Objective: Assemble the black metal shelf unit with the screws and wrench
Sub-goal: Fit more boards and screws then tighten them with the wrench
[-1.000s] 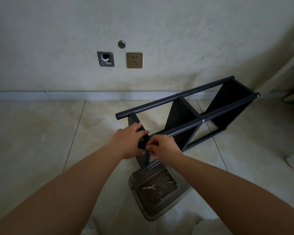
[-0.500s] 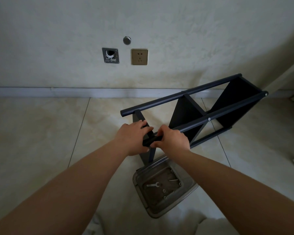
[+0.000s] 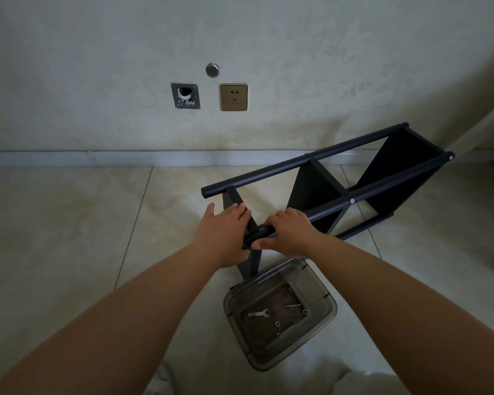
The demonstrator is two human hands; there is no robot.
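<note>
The black metal shelf unit (image 3: 320, 192) lies on its side on the tiled floor, its long round poles running up to the right. My left hand (image 3: 226, 232) rests with straight fingers on the near end panel. My right hand (image 3: 290, 233) grips the near end of the front pole where it meets that panel. Just below the hands, a clear plastic tray (image 3: 322, 317) holds a small silver wrench (image 3: 258, 313) and several screws (image 3: 277, 324).
A wall with a skirting board runs close behind the shelf, carrying a gold socket (image 3: 234, 97) and an open wall box (image 3: 185, 95). White cloth (image 3: 362, 383) lies at the bottom edge. Bare tiled floor stretches to the left.
My right hand has shifted from pinching at the joint to gripping the pole end. My left hand's fingers have straightened over the panel. The view has shifted slightly.
</note>
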